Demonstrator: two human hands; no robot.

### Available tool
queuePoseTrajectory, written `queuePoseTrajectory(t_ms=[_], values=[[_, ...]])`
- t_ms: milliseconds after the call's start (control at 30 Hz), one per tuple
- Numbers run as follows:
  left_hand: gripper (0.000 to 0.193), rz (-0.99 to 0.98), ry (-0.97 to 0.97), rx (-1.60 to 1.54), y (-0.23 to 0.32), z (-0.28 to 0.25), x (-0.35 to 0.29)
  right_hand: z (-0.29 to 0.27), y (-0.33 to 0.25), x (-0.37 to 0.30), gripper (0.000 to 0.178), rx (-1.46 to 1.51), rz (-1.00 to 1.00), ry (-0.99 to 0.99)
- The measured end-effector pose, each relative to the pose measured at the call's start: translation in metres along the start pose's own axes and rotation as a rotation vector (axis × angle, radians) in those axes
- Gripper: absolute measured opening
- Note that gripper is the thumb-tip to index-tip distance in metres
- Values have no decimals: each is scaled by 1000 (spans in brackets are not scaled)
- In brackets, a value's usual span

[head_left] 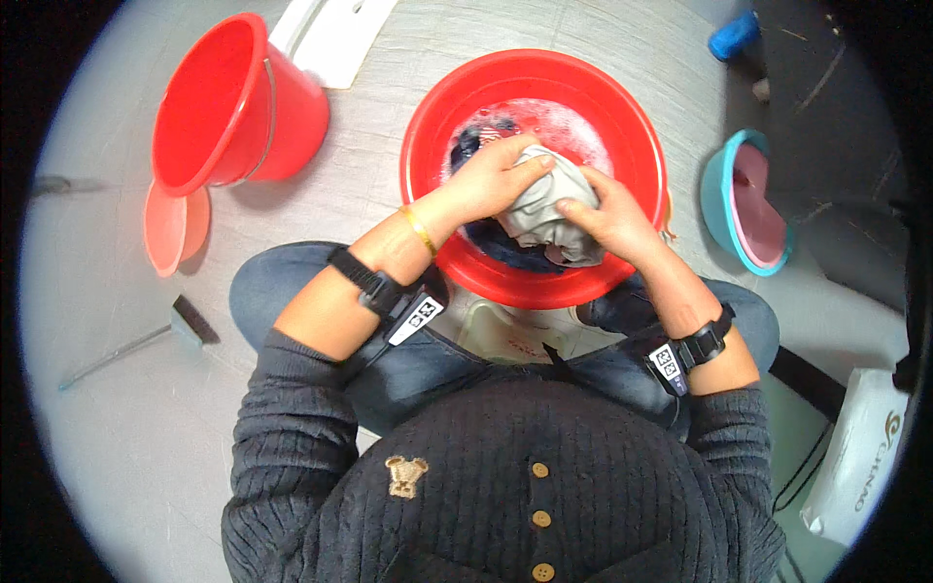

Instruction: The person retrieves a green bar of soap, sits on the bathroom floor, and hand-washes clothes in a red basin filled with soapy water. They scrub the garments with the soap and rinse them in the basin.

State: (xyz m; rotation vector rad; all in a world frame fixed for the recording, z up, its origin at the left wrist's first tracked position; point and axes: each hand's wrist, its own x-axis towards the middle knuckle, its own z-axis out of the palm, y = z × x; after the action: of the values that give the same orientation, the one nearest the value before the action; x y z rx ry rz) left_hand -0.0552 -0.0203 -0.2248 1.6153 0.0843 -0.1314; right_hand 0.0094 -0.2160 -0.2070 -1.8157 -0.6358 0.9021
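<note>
A light grey cloth (546, 209), bunched up and wet-looking, is held between my two hands over a red basin (637, 126). My left hand (498, 177) grips its left side, thumb on top and fingers closed. On the other side, my right hand (614, 216) has its fingers curled round the cloth, the thumb pressing into the folds. Foamy water (564, 121) fills the bottom of the basin. Dark blue fabric (501, 243) lies in the water beneath the cloth, and a red-and-white striped patch shows near my left fingers. The cloth's underside is hidden.
A red bucket (292, 121) stands far left, next to a pink-orange basin (178, 228). To the right are stacked turquoise and pink basins (719, 199) and a blue object (734, 36). A broom (190, 321) lies at left; a white bag (855, 457) is at lower right.
</note>
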Motion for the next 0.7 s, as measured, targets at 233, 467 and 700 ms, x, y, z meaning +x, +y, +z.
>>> queuePoseTrajectory(t_ms=[233, 467, 700], values=[[27, -224, 7, -215, -17, 7, 9, -2, 10, 6, 26, 314, 165, 119], [31, -264, 42, -259, -10, 12, 10, -3, 2, 4, 26, 342, 179, 132], [36, -243, 108, -134, -7, 16, 11, -3, 7, 8, 26, 237, 221, 145]])
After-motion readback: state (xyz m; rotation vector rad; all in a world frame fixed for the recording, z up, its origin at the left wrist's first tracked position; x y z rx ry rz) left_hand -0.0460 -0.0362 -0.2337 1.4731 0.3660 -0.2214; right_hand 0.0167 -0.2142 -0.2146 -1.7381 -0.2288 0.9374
